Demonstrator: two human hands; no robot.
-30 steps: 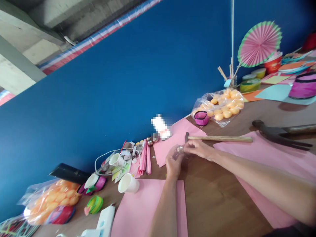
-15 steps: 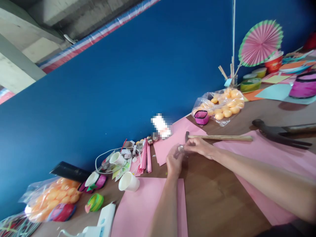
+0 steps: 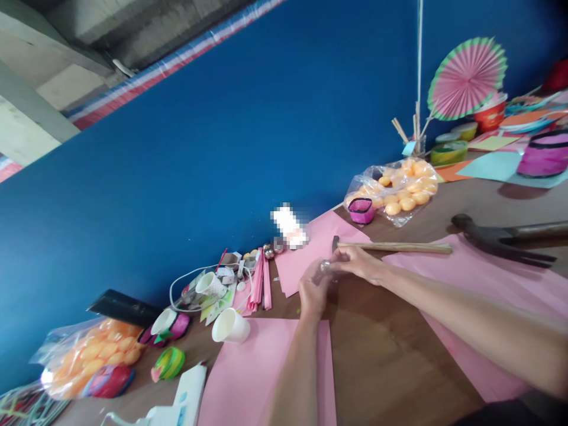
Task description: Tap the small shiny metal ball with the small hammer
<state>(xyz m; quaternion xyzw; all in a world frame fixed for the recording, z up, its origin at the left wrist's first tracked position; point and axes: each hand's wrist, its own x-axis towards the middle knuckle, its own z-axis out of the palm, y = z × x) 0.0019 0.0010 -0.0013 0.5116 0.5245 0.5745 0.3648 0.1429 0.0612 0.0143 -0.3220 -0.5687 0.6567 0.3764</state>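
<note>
A small shiny silver ball sits between my two hands, above the brown table. My left hand is closed around its near left side. From the right, the fingertips of my right hand pinch together against the same ball. Just behind the right hand lies a small hammer with a pale wooden handle, its head partly over pink paper. More silver balls rest against the blue wall, left of that paper.
A large claw hammer lies at the right on pink sheets. Paper cups, a power strip and bags of orange balls stand left. Another bag of orange balls and a pink paper fan are toward the back right.
Both hands stay at the ball with almost the same grip. The whole view has shifted very slightly; nothing on the table has visibly moved.
</note>
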